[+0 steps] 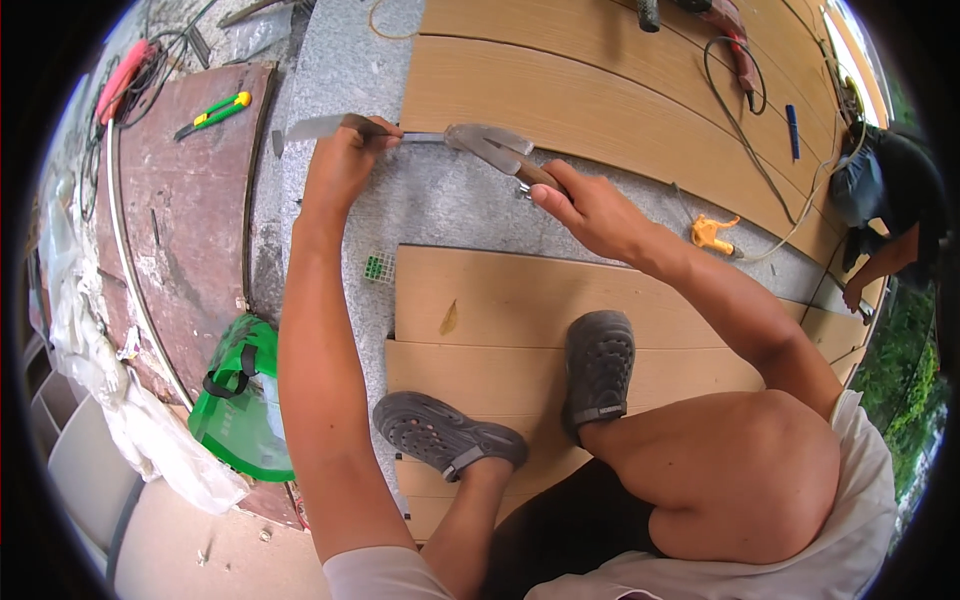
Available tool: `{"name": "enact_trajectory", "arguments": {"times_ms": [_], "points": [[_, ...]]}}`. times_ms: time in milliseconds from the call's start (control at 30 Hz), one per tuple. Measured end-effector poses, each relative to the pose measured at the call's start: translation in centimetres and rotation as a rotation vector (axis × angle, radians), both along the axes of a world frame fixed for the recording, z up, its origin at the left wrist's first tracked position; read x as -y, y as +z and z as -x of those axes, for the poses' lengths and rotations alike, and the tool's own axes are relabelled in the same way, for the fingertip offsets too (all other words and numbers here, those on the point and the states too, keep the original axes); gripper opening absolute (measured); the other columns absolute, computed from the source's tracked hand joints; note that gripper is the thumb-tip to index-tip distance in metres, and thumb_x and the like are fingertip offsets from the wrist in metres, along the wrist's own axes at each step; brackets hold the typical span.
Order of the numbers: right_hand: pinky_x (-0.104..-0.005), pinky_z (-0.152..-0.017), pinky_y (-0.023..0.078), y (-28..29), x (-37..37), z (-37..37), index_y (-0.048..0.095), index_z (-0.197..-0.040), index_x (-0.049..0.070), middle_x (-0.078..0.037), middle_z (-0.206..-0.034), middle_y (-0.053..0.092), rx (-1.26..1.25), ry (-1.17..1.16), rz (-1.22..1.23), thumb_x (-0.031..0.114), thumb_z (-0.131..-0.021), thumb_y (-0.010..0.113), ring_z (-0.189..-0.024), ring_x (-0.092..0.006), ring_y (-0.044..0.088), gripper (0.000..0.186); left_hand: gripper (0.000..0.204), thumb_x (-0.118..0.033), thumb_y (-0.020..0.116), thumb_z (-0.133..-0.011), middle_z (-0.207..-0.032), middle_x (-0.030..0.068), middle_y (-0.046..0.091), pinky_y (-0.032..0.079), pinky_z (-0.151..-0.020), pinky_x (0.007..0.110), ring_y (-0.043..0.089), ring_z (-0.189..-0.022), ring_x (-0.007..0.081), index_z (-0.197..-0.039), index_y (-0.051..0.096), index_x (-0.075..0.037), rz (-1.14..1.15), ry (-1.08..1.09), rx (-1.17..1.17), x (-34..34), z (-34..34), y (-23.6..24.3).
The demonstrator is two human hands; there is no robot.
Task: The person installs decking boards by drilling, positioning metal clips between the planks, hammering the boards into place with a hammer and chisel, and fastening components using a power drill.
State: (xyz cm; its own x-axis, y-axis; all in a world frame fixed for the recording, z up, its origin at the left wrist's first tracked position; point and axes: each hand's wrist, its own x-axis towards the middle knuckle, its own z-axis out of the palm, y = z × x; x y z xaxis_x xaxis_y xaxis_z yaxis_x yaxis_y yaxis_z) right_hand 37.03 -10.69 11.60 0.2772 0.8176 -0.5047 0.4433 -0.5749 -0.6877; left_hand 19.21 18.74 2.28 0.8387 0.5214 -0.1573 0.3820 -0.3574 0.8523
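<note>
My left hand (345, 160) is closed around a flat metal tool (315, 128) with a grey blade pointing left; its exact kind is unclear. Just right of those fingers, a thin metal strip (422, 137) meets the grey head of a claw hammer (490, 143). My right hand (590, 212) grips the hammer by its wooden handle. Both hands are over a grey speckled strip (430, 200), bordered by the upper brown planks (560, 90) and the lower brown planks (480, 285). Beside my left forearm lies a small green and white grid piece (378, 267).
A red corded power tool (735, 45), a blue pen-like item (793, 132) and a yellow-orange plug-like piece (712, 233) lie right. Another person (885, 190) crouches there. Leftward are a green-yellow cutter (213, 115), a red corded tool (122, 80) and a green bag (235, 420).
</note>
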Motion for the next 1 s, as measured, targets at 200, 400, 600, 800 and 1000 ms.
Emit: {"name": "enact_trajectory", "arguments": {"times_ms": [200, 400, 600, 800, 1000], "points": [[-0.0515, -0.070, 0.047, 0.2, 1.2, 0.6, 0.055, -0.114, 0.004, -0.023, -0.082, 0.064, 0.003, -0.044, -0.181, 0.051, -0.108, 0.046, -0.078, -0.0441, 0.062, 0.048, 0.011, 0.002, 0.071, -0.092, -0.086, 0.0075, 0.076, 0.054, -0.079, 0.030, 0.069, -0.082, 0.0144, -0.101, 0.077, 0.000, -0.044, -0.018, -0.006, -0.1, -0.4, 0.4], [-0.0518, -0.071, 0.046, 1.0, 0.8, 0.8, 0.054, -0.114, 0.003, -0.024, -0.081, 0.062, -0.054, -0.096, -0.139, 0.051, -0.109, 0.044, -0.078, -0.0448, 0.061, 0.049, 0.010, 0.002, 0.071, -0.092, -0.089, 0.0082, 0.076, 0.055, -0.080, 0.030, 0.070, -0.086, 0.0152, -0.101, 0.076, 0.001, -0.127, -0.089, -0.074, -0.2, -0.5, 0.8], [-0.0487, -0.073, 0.048, -0.3, -0.7, -0.2, 0.056, -0.118, 0.003, -0.023, -0.083, 0.064, -0.021, 0.023, 0.066, 0.050, -0.109, 0.047, -0.080, -0.0421, 0.063, 0.049, 0.011, 0.002, 0.072, -0.091, -0.090, 0.0085, 0.077, 0.055, -0.080, 0.030, 0.070, -0.086, 0.0153, -0.100, 0.077, 0.000, -0.096, -0.047, -0.046, 0.1, -0.2, 0.1], [-0.0493, -0.071, 0.048, 0.0, 0.4, 0.9, 0.056, -0.117, 0.004, -0.021, -0.080, 0.063, 0.001, -0.078, -0.114, 0.050, -0.108, 0.047, -0.077, -0.0419, 0.063, 0.048, 0.007, 0.004, 0.069, -0.089, -0.094, 0.0148, 0.079, 0.058, -0.080, 0.035, 0.076, -0.088, 0.0271, -0.092, 0.075, 0.004, -0.047, -0.005, 0.040, 0.0, 0.0, -0.8], [-0.0508, -0.068, 0.047, 1.1, -0.3, 0.8, 0.054, -0.114, 0.005, -0.022, -0.077, 0.061, -0.023, 0.012, -0.088, 0.051, -0.108, 0.046, -0.074, -0.0434, 0.061, 0.047, 0.019, 0.009, 0.064, -0.092, -0.092, 0.0096, 0.078, 0.056, -0.084, 0.029, 0.073, -0.089, 0.0151, -0.102, 0.077, 0.001, -0.002, -0.001, -0.055, 0.4, -0.2, 0.0]]}}
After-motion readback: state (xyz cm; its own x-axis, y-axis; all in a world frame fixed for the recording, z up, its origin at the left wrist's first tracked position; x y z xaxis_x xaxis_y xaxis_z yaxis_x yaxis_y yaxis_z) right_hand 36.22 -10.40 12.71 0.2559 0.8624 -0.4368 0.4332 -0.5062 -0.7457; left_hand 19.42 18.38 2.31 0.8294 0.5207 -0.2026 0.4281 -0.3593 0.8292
